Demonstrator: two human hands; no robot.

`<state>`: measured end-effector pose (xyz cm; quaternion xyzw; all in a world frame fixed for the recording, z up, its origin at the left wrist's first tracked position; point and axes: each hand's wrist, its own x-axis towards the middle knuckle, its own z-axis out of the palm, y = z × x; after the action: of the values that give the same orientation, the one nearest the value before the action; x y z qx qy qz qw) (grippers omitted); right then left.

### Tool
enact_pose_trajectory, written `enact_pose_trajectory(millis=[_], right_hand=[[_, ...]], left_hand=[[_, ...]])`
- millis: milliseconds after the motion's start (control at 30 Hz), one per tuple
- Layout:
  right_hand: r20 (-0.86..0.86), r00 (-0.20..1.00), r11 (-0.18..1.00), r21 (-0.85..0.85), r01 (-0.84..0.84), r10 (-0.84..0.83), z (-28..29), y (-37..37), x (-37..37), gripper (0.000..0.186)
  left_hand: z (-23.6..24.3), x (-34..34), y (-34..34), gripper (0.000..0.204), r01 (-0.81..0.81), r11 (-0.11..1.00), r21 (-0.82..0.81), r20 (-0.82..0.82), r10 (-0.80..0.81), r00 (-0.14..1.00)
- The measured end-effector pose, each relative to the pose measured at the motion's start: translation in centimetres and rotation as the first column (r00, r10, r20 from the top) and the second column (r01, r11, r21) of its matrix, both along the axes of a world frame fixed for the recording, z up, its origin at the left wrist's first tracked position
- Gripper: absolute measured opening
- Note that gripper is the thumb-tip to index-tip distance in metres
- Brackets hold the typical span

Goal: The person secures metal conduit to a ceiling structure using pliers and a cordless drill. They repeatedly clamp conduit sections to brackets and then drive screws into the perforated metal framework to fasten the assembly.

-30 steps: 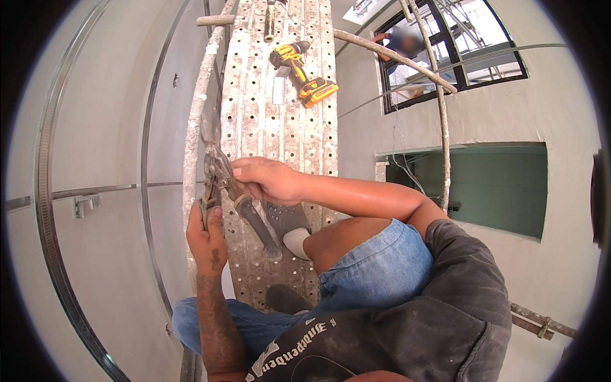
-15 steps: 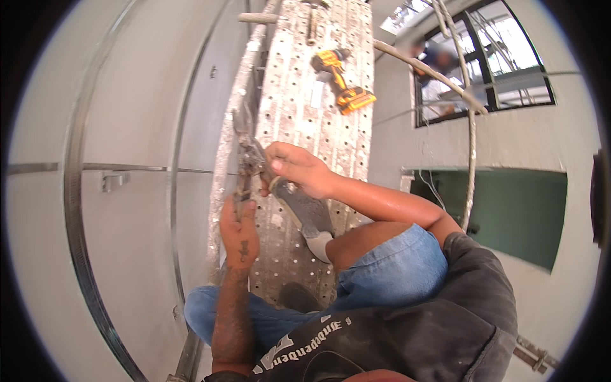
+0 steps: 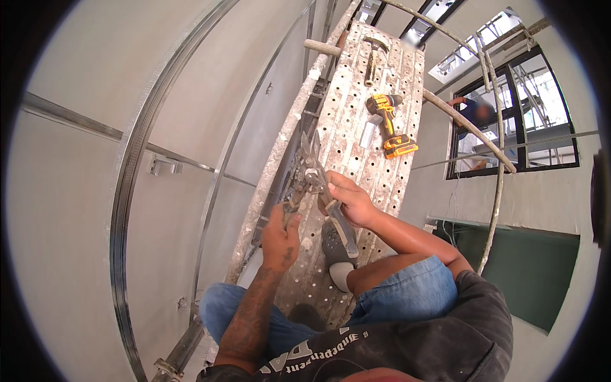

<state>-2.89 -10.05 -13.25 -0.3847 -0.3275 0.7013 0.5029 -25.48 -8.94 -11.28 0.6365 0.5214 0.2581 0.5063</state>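
Observation:
Both of my hands are on a worn pair of metal snips (image 3: 314, 177) above the perforated scaffold plank (image 3: 344, 156). My left hand (image 3: 280, 239) is closed on the lower left handle. My right hand (image 3: 348, 199) grips the tool just below its pivot, beside the long grey right handle, thumb across the metal. Farther up the plank lie a yellow and black cordless drill (image 3: 390, 124), a small silver metal piece (image 3: 369, 134) and a hammer (image 3: 373, 63). My crossed legs in blue denim are under my arms, a grey shoe (image 3: 334, 245) on the plank.
Paint-spattered scaffold pipes (image 3: 286, 137) border the plank. At left is a grey wall (image 3: 69, 210) with metal channels (image 3: 128, 197). A person in dark clothing (image 3: 476, 111) is at a black-framed window (image 3: 520, 121) at upper right; below it is a dark green rectangular opening (image 3: 522, 274).
The view has shifted, so the plank, drill, tool and my hands appear farther right and lower. My hands still hold the snips, with little visible change in their grip.

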Motion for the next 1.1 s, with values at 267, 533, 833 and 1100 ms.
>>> enact_pose_trajectory(millis=[267,533,833,1100], right_hand=[[-0.064,0.995,0.986,-0.152,0.062,-0.073,2.4,-0.4,0.1,0.026],[0.398,0.911,0.994,-0.029,-0.105,0.108,1.2,2.5,4.8,0.029],[0.857,0.484,0.946,0.013,0.324,-0.177,-3.6,3.4,14.0,0.032],[0.985,0.076,0.946,0.129,0.298,-0.158,-6.8,5.4,16.1,0.039]], left_hand=[[-0.5,1.0,0.5,0.032,0.046,0.998,0.034,-0.013,-0.046,0.999],[-0.9,1.0,1.6,0.029,0.037,0.998,0.043,0.028,-0.038,0.999],[-1.7,1.9,1.1,0.033,0.017,1.0,0.016,-0.024,-0.017,1.0],[-1.2,1.2,1.5,0.031,0.016,0.999,-0.052,-0.037,-0.018,0.999]])
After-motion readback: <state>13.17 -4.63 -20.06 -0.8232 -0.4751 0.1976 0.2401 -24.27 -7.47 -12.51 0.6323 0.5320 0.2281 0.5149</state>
